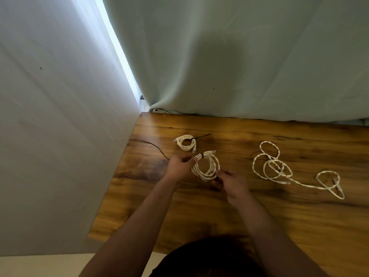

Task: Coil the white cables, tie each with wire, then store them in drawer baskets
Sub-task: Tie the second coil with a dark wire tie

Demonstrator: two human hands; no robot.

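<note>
Coiled white cable [206,166], the one being worked on, is sitting on the wooden table [259,212] between the person's two hands, its loops lying in a rough ring with a dark wire tie [202,155] wrapped around its far edge beside the plug ends. The left hand [179,166] is resting against the coil's left side, its fingers [192,160] curling in and pinching the strands just below the tie. The right hand [231,182] is lying at the coil's near right edge, its fingertips [218,173] pressed together and touching the lower loops; whether they are gripping the strands or only pushing on them is hard to tell. A short dark wire end [199,178] is sticking out under the coil's near side, between the two hands.

Just beyond this coil, toward the curtain, a smaller tied coil [186,144] is lying flat on the table, apart from both hands, with its own dark tie [199,137] trailing off to the right. A loose dark wire [151,145] is running from the table's left edge toward the left hand. Well to the right, an uncoiled white cable [279,166] is sprawling in several open loops, its tail stretching farther right to one more loop. A pale curtain [239,56] is hanging behind the table's far edge, and a grey wall [50,136] is standing to the left.
</note>
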